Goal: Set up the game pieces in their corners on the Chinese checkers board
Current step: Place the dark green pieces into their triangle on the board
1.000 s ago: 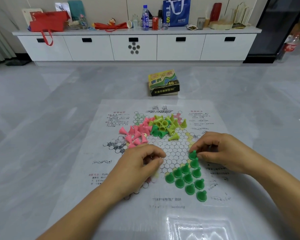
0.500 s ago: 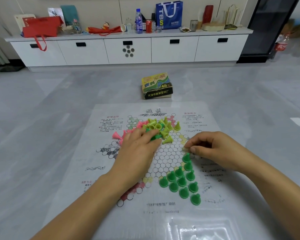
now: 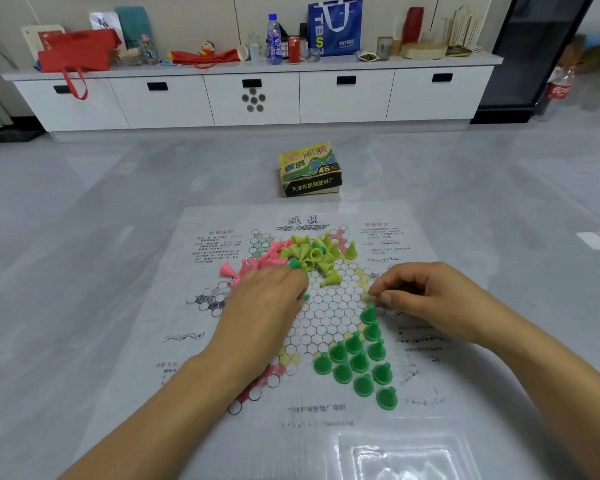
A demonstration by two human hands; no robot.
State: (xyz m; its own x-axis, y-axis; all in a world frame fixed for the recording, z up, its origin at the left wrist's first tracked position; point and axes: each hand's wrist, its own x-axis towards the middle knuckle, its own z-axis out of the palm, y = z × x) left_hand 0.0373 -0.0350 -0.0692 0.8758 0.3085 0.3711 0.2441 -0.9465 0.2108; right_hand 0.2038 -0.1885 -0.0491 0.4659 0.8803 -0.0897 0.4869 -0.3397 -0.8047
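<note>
Pulling back, left hand, gripping green piece

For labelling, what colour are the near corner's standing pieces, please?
Dark green plastic cones; head view.

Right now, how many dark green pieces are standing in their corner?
11 dark green pieces, all standing in the near-right corner of the board, below the right hand; more may hide under the left hand.

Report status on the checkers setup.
Left hand on heap of pink and yellow-green pieces, green piece at fingertips, grip unclear. Right hand curled, nothing seen held. Dark green pieces standing in near-right corner. Heap covers far corner.
</note>
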